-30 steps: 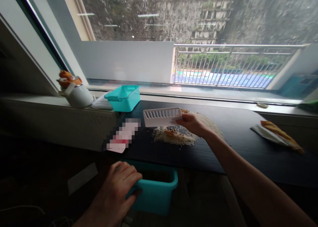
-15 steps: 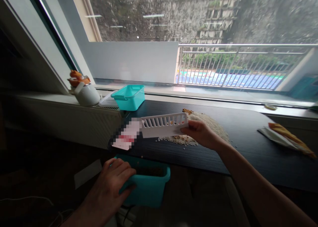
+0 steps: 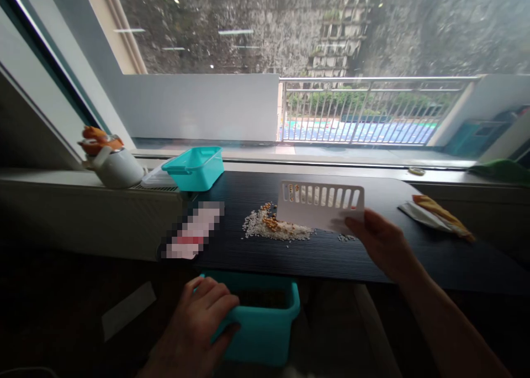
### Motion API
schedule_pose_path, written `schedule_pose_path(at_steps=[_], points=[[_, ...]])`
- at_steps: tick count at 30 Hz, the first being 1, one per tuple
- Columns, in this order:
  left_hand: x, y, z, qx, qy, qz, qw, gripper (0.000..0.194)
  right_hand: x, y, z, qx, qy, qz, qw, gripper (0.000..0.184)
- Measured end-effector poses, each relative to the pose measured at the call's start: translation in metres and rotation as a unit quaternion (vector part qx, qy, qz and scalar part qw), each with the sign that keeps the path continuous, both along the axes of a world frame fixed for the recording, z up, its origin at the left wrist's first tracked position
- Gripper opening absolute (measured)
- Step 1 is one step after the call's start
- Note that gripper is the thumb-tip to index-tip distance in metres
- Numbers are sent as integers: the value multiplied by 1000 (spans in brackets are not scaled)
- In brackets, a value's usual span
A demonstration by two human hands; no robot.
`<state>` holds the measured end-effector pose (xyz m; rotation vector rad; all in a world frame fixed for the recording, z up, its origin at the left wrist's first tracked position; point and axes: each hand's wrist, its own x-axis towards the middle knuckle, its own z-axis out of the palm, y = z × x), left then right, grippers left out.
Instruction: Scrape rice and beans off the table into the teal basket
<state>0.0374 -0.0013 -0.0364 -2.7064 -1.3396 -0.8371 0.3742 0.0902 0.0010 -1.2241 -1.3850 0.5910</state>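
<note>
Rice [image 3: 285, 234], loose and dull white, lies in a low, ragged heap mid-desk, with golden kernels [image 3: 270, 223] caught in it and stray grains around its edge. More pale grain, and a few kernels, show through the slots of the tool [image 3: 314, 215] at two o'clock from the heap. That tool is a thin, white, stiff-looking plate—likely plastic—with one row of upright slots above a plain band. The right hand [image 3: 381, 243] has its fingers clamped on the tool's near end, thumb on the side facing the camera. Whether its lower edge touches the desk [image 3: 232, 256] I cannot tell.

At six o'clock, below the desk's edge, stands a teal bin [image 3: 256, 334] with a rounded, rolled rim. The left hand [image 3: 207, 312] grips that rim, fingers over the top and thumb outside; the contents are too dark to make out.

The step in hand looks like working the grain with the tool while the bin is steadied. A stroke from this pose would call for a low, level edge—loose grains could easily slip past the plate or through its slots.

At ten o'clock sits a glossy, straight-sided teal tub [image 3: 195, 180]; farther out, a smooth, rounded white pot [image 3: 120, 168]. A blurred pale thing [image 3: 192, 232] lies at nine, a creased yellow-and-white packet [image 3: 439, 215] at three.
</note>
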Motion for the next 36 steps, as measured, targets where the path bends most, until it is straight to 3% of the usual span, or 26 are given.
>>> schedule_pose_path(at_steps=[2,7,17,24,28,36], points=[[15,2,1,-8,-14,-17,1000,26,12,-2,-4,0,8,-34,999,24],[36,6,3,-15,-17,-61,998,26,20,0,-13,-16,-18,-4,1000,28],[42,9,2,-20,-22,-68,997,27,28,-22,-20,-51,15,4,999,36],[45,10,1,-18,-25,-67,997,28,32,-14,-28,-51,31,-18,998,33],[46,11,1,-15,-30,-67,997,26,30,-13,-32,-63,65,10,996,34],[49,11,2,-31,-35,-72,996,26,31,-23,-26,-70,77,10,995,35]])
